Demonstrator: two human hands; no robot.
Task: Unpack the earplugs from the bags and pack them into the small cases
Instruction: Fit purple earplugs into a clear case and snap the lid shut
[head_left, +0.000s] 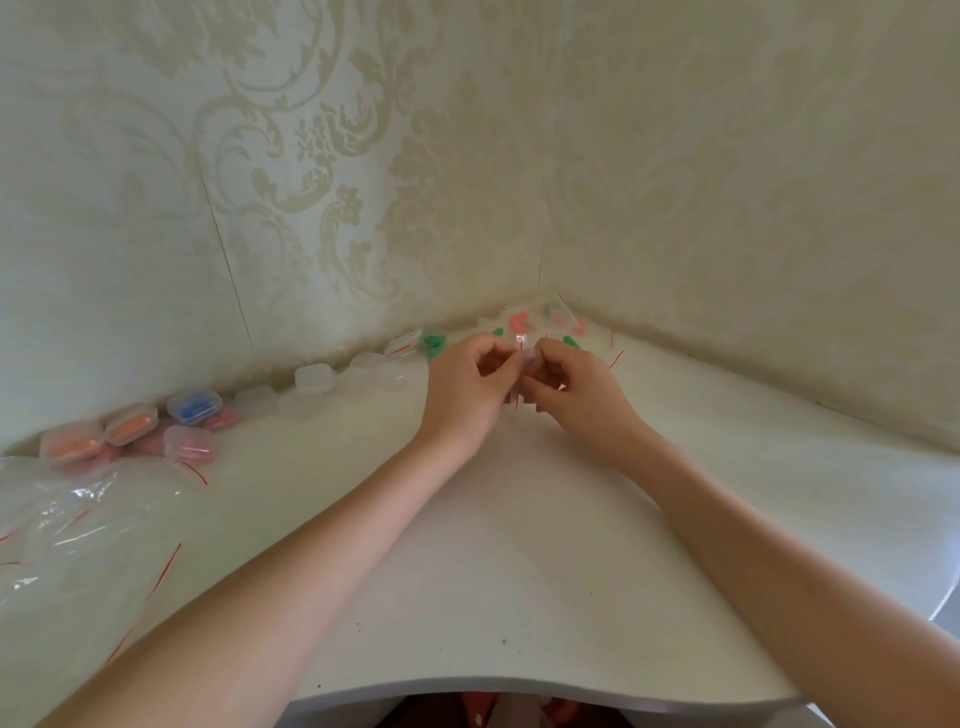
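The white tabletop (519, 545) fills the wallpapered corner. Emptied bags (67, 525) lie crumpled at its left edge, with filled cases (130, 426) and empty cases (311, 379) lined along the wall, and full bags (545, 319) heaped in the far corner. The left hand (462, 389) and right hand (576, 389) meet above the tabletop, fingers (493, 364) of both curled and pinching one small clear bag (521, 364) between them. The step looks like opening its seal: better to grip each lip close to the red strip and peel gently, mouth upward, so the earplugs inside do not spill.
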